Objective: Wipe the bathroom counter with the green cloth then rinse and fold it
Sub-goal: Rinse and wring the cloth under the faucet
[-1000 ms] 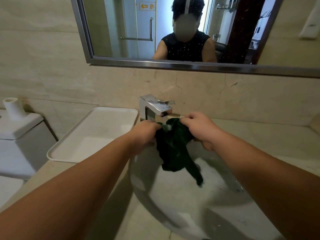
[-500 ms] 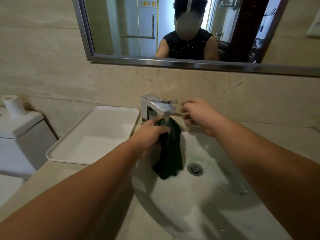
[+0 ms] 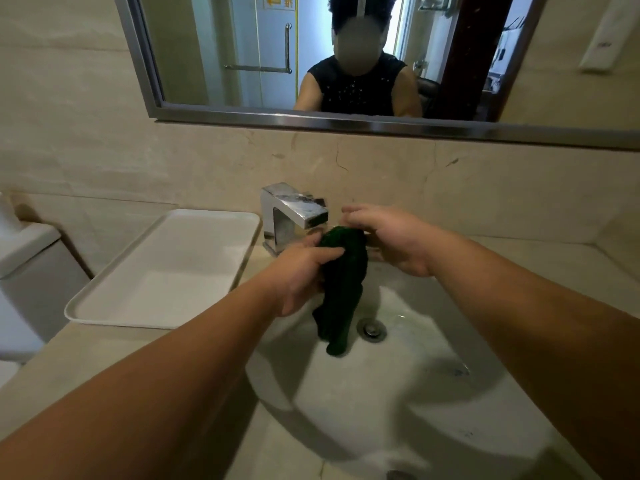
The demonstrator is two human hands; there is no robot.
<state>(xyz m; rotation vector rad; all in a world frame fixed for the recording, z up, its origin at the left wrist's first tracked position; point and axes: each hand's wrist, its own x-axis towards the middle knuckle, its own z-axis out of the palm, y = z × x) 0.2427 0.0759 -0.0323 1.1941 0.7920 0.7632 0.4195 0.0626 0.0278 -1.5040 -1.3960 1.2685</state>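
Left hand (image 3: 298,275) is gripping green cloth (image 3: 343,282) below faucet (image 3: 294,209); right hand (image 3: 391,240) is curling alongside, hold unclear; wring over sink (image 3: 398,393).

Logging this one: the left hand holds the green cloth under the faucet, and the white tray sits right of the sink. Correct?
No: the head view shows the white tray left of the sink. The left hand does hold the green cloth under the faucet.
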